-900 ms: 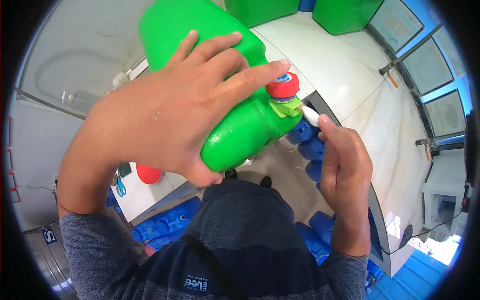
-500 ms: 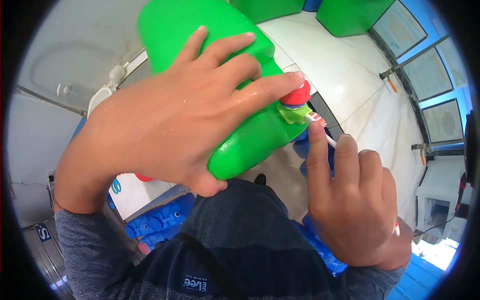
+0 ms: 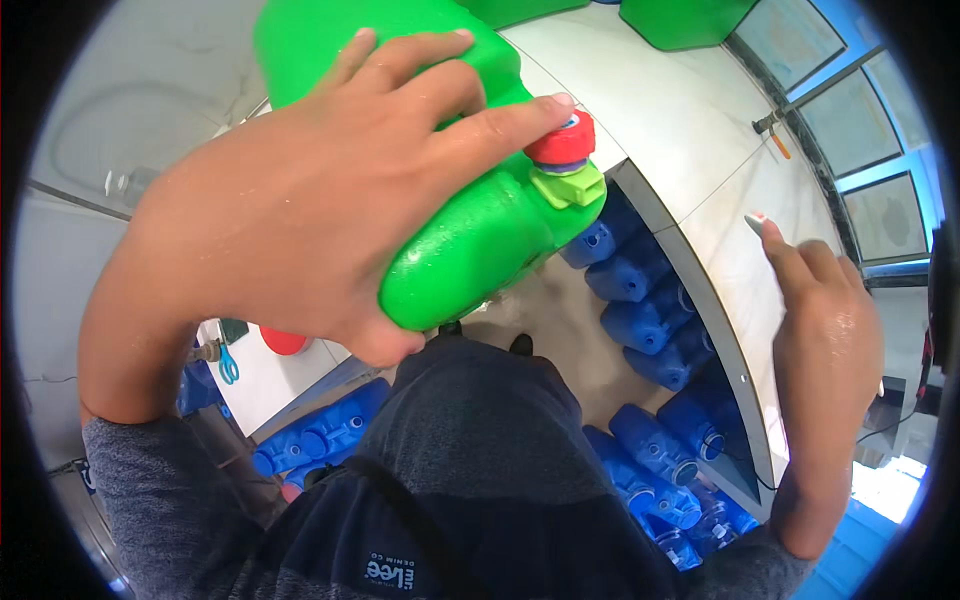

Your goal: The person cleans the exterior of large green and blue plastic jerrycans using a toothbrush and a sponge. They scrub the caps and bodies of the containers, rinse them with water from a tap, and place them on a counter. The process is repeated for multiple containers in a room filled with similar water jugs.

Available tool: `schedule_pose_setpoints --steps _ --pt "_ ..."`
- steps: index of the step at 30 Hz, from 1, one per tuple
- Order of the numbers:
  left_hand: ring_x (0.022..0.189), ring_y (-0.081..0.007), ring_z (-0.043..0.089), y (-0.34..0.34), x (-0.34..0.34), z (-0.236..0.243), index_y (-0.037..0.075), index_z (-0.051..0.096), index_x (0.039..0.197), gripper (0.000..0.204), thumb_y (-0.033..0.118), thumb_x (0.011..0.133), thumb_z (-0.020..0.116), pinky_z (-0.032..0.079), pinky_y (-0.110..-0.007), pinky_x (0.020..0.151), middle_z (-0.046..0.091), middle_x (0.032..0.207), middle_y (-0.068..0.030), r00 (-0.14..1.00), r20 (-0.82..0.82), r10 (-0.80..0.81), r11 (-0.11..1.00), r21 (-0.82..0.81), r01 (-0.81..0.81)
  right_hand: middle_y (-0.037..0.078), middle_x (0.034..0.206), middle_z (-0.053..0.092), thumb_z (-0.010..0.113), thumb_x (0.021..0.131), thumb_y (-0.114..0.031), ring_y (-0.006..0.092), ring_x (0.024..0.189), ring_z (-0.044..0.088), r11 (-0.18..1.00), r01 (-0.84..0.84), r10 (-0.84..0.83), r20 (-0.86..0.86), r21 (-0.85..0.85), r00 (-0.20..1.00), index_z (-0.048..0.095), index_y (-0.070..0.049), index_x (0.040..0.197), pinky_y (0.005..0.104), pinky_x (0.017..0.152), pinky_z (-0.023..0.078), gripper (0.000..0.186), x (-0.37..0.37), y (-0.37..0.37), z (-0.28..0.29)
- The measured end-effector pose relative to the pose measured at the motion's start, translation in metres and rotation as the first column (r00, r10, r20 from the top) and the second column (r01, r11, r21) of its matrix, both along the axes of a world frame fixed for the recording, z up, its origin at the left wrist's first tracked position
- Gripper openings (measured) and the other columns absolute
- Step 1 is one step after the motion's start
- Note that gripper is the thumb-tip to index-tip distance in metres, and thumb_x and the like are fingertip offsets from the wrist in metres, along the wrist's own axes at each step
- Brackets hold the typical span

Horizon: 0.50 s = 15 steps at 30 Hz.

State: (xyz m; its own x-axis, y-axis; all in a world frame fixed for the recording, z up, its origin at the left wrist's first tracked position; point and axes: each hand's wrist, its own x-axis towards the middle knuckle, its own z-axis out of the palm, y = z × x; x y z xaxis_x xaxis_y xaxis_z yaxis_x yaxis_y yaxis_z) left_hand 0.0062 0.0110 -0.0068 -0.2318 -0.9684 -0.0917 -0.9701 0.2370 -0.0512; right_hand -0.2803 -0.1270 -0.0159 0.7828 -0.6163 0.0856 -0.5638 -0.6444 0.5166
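My left hand (image 3: 310, 190) grips a wet green plastic jug (image 3: 470, 250), fingers spread over its top and thumb at the near end. Its index finger presses on the red cap (image 3: 562, 148). Below that cap sits a purple ring, and a light green spout (image 3: 577, 188) juts from the jug beside it. Off to the right, apart from the jug, my right hand (image 3: 832, 325) is closed around a toothbrush (image 3: 755, 222). Only the tip past the fingertips and a bit of the handle end show; the palm hides the rest.
Several blue water jugs (image 3: 648, 328) stand under the curved white counter (image 3: 700, 130), with others at lower left (image 3: 310, 440). Two green containers (image 3: 683, 22) are at the far edge. A tap with an orange handle (image 3: 780, 146) and teal scissors (image 3: 229, 366) are also there.
My right hand has drawn the toothbrush away from the spout, to the right. The green jug and my left hand have shifted slightly left and up in view.
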Motion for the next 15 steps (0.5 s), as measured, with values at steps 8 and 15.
schedule_pose_setpoints --steps 8,15 --pt "0.136 -0.0523 0.037 -0.004 0.014 -0.012 0.011 0.031 0.157 0.124 0.042 0.048 0.083 0.037 -0.059 0.112 0.051 0.133 -0.0241 0.985 0.160 -0.066 0.995 -0.058 0.076 0.016 0.098 0.070 0.058 0.091 0.012 0.0283 0.089 0.068 0.921 -0.255 0.017 0.621 0.296 0.784 0.071 -0.008 0.121 0.0344 0.082 0.053 0.038 -0.011 0.026 -0.028" --pt "0.137 -0.0529 0.037 -0.003 0.006 -0.003 0.010 0.031 0.156 0.124 0.047 0.048 0.083 0.035 -0.059 0.113 0.050 0.134 -0.0244 0.994 -0.020 -0.106 0.992 -0.072 0.104 0.016 0.092 0.068 0.056 0.078 0.018 0.0297 0.081 0.066 0.857 -0.444 0.149 0.699 0.262 0.699 0.072 -0.005 0.116 0.0351 0.074 0.052 0.047 0.013 0.026 -0.038"
